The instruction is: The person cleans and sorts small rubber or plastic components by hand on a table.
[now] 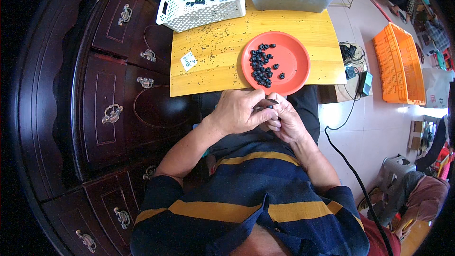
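My hands meet just past the near edge of the yellow table, beside a red plastic plate (pixel 295 77). Several small round black parts (pixel 258 66) with holes lie in it, mostly on its left side. My left hand (pixel 237 112) is closed, its thumb and fingers pinching a small black part (pixel 270 107). Closed as well, my right hand (pixel 290 119) touches the left and grips a thin dark blade-like piece (pixel 272 101) against that part. The fingers cover most of both, so the blade's exact kind cannot be made out.
A white perforated basket (pixel 204 21) with a few black parts and a translucent tub (pixel 294 0) full of them stand at the table's back. Dark crumbs and a small white packet (pixel 188 60) lie on the yellow table (pixel 227 78). Drawers stand left; an orange crate (pixel 395 66) stands right.
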### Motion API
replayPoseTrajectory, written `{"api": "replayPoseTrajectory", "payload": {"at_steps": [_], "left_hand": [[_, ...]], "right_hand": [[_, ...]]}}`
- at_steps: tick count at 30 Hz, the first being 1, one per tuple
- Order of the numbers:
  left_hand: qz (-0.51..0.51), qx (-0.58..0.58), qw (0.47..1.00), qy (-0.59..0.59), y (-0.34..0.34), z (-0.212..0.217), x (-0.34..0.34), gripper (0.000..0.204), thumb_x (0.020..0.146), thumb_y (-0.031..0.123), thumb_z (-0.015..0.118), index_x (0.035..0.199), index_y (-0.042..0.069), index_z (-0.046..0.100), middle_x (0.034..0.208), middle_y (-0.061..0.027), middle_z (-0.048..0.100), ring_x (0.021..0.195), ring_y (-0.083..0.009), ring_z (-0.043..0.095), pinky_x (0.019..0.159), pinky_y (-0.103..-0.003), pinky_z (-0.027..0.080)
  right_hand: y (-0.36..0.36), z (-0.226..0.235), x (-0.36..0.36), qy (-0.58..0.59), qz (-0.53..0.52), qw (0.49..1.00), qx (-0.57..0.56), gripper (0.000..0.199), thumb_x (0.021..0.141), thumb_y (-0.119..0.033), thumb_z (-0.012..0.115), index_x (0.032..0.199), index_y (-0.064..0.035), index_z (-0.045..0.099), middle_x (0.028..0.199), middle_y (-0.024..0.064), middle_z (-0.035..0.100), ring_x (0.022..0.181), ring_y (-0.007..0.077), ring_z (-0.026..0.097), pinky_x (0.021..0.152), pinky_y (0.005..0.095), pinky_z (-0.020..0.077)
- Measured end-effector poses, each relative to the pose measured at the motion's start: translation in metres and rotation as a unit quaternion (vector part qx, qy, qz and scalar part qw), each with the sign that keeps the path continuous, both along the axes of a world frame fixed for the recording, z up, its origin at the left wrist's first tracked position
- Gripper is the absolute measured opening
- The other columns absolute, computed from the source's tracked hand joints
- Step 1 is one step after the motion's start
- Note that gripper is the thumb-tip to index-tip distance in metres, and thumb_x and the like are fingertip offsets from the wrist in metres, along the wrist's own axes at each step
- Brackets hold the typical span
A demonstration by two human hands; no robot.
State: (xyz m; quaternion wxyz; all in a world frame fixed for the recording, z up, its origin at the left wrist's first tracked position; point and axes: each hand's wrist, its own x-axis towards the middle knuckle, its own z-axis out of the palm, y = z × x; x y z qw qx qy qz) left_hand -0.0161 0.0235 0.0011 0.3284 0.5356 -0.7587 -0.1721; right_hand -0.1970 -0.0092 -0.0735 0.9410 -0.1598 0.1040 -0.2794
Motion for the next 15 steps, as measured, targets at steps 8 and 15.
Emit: {"api": "replayPoseTrajectory", "payload": {"at_steps": [8, 15], "left_hand": [[-0.001, 0.041, 0.997, -0.067, -0.0007, -0.0065, 0.0037, 0.037, 0.09, 0.041, 0.072, 0.088, 0.006, 0.06, 0.07, -0.0147, 0.066, 0.065, -0.0346, 0.069, 0.055, -0.043, 0.052], [-0.009, 0.066, 0.995, -0.079, 0.0, -0.0066, 0.0032, 0.036, 0.091, 0.04, 0.07, 0.091, 0.005, 0.06, 0.074, -0.0161, 0.067, 0.069, -0.037, 0.07, 0.059, -0.046, 0.054]], "right_hand": [[-0.0025, -0.0004, -0.0024, 0.028, -0.005, 0.998, -0.047, 0.016, 0.104, -0.03, 0.059, 0.102, -0.0143, 0.054, 0.072, -0.0065, 0.048, 0.054, 0.0017, 0.038, 0.046, 0.0159, 0.0273], [-0.0014, 0.002, -0.0039, 0.077, -0.006, 0.996, -0.037, 0.017, 0.104, -0.029, 0.059, 0.098, -0.0151, 0.053, 0.07, -0.0066, 0.048, 0.053, 0.0017, 0.036, 0.046, 0.0161, 0.0259]]}}
